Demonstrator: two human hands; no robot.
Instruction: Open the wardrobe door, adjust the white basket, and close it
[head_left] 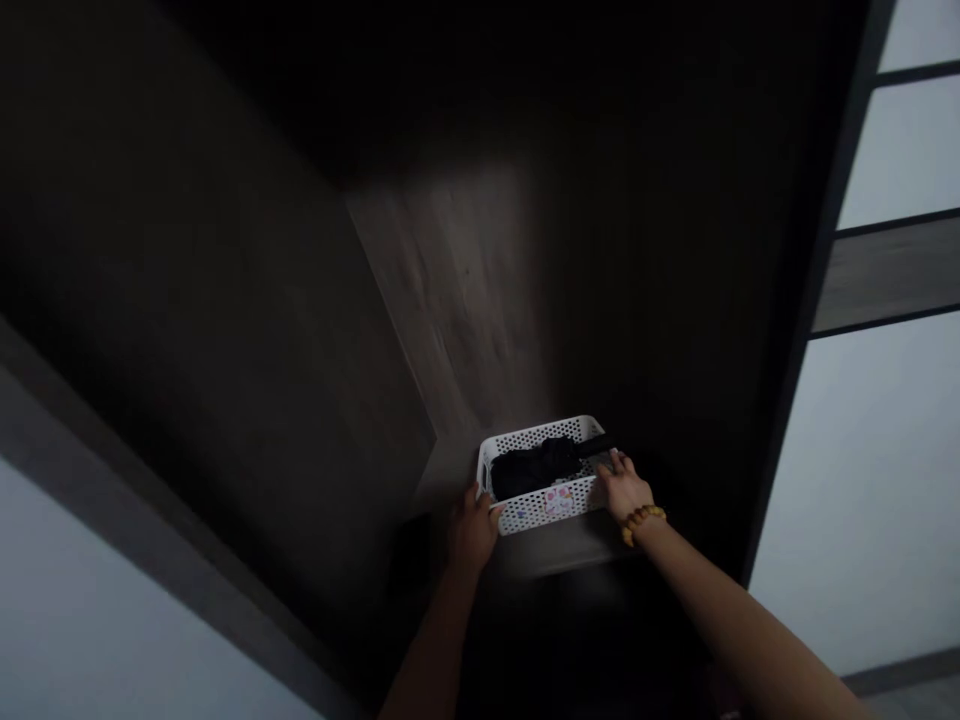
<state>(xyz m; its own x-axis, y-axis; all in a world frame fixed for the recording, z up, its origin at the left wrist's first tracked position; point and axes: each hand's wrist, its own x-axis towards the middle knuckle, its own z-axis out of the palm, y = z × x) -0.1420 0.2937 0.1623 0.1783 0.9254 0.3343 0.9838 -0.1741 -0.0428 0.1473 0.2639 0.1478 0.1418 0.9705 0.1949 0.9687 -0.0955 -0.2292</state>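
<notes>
A white perforated plastic basket [525,512] sits on a dark shelf inside a tall wardrobe, with a small coloured sticker on its front wall. Dark clothing [534,465] lies inside it. My left hand [471,528] grips the basket's left front corner, fingers curled on the rim. My right hand [621,488] holds the basket's right end, fingers laid over the edge. A string of amber beads [642,520] circles my right wrist. Both forearms reach up and forward from the bottom of the view.
The dark wooden wardrobe interior [457,290] surrounds the basket, with side panels close on both sides. A pale wall [870,480] and dark horizontal shelves [885,275] show at the right. The wardrobe's left frame [150,500] runs diagonally.
</notes>
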